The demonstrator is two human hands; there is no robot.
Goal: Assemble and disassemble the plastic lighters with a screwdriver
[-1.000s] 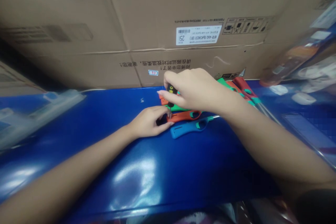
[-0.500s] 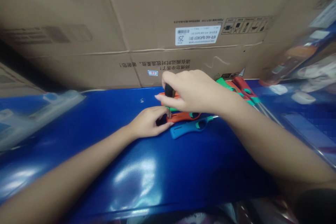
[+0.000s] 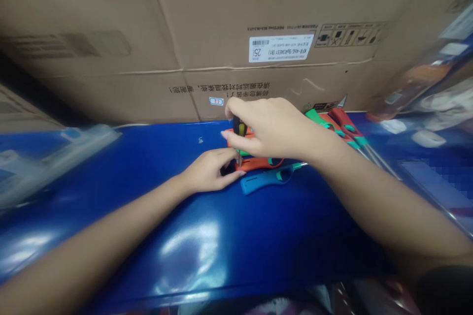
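Observation:
My right hand is closed around the black and yellow handle of a screwdriver, held upright. Its shaft runs down to the butt end of an orange long-necked lighter lying flat on the blue surface. Thumb and fingertips of my left hand pinch that same end from the left. Just in front lies a blue lighter, touched by neither hand. Behind the orange one, a green piece and another orange piece are partly covered by my right hand.
Several more lighters, a red one among them, lie right of my right wrist. Small screws rest on the blue tabletop at the left. A large cardboard box stands along the back. Clear plastic packaging lies at left.
The screwdriver handle has turned in my right fingers, so its yellow side now shows. My left hand stays at the orange lighter. The whole view has shifted slightly.

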